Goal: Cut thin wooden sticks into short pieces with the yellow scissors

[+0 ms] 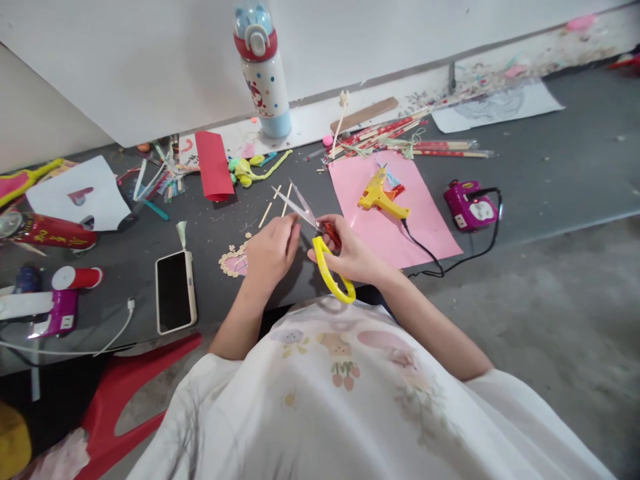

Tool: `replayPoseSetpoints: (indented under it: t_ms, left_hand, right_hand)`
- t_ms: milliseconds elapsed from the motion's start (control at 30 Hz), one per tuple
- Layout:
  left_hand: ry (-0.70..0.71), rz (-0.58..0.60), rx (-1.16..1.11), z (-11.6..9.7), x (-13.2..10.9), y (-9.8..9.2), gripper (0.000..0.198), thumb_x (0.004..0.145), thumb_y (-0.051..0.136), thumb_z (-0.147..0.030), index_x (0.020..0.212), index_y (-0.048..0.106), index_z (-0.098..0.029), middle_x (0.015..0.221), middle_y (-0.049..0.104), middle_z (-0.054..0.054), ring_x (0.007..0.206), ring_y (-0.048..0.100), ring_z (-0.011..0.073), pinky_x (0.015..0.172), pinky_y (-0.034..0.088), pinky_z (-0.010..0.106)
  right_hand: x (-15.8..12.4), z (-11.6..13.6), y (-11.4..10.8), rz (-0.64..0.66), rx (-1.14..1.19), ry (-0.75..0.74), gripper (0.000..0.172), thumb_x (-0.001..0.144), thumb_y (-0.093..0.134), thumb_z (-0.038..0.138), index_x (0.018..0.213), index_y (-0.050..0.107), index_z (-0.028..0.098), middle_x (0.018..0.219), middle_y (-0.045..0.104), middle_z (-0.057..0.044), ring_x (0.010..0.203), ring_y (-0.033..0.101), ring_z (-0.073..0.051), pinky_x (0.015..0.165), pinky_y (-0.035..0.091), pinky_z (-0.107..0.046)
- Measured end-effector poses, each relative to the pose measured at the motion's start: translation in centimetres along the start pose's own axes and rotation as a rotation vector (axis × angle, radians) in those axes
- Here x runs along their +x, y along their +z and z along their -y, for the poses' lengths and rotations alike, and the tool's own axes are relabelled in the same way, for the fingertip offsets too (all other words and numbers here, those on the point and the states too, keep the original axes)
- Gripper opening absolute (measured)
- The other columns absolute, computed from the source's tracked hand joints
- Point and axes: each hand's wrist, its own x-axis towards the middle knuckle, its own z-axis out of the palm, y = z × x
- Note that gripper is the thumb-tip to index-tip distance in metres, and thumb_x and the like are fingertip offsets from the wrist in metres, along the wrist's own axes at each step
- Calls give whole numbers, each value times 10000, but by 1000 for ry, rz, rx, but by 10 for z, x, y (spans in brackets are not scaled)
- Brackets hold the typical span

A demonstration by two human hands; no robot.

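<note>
My right hand (pixel 345 253) is closed on a pair of scissors (pixel 333 277) with a yellow handle loop and a red part by the fingers. The blades are spread and point up and left. Just left of them, my left hand (pixel 274 248) has its fingers curled together near the blades; whatever is in the pinch is too small to make out. Beyond it lie a few thin wooden sticks (pixel 266 212). Partly behind my left hand, a pink heart-shaped piece (pixel 235 261) edged with small pale bits rests on the table.
A yellow glue gun (pixel 383 198) lies on pink paper (pixel 425 230), its cord running to a purple power block (pixel 471 205). A phone (pixel 175 292) is at left, near a red thread spool (pixel 77 277). A bottle (pixel 265 80) stands behind; bundled red-wrapped sticks (pixel 380 133) lie at the back.
</note>
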Motion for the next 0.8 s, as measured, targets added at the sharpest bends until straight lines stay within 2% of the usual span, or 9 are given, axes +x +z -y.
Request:
replayPoseSetpoints:
  t_ms: [133, 333, 800]
  left_hand:
    - [31, -34, 32, 3, -8, 3, 247, 940, 420, -229, 1037, 643, -184, 877, 698, 59, 767, 646, 135, 642, 419, 223]
    - [60, -73, -30, 5, -10, 2, 222, 927, 438, -205, 996, 646, -175, 983, 720, 54, 907, 671, 130, 746, 474, 209]
    - [-3, -29, -237, -3, -1, -6, 264, 921, 454, -204, 726, 627, -161, 784, 707, 27, 722, 647, 102, 640, 454, 185]
  right_hand:
    - [-2, 4, -3, 0, -137, -90, 642, 698, 735, 372, 1223, 406, 199, 970, 535, -35, 844, 530, -147, 765, 473, -298]
    - [-6, 11, -6, 19, -283, -145, 719, 684, 737, 406, 1260, 373, 174, 1131, 546, -113, 985, 552, -217, 843, 480, -373]
    - [-5, 13, -12, 23, -355, -240, 839, 621, 784, 492, 1275, 375, 163, 1151, 551, -134, 1028, 561, -257, 894, 476, -421]
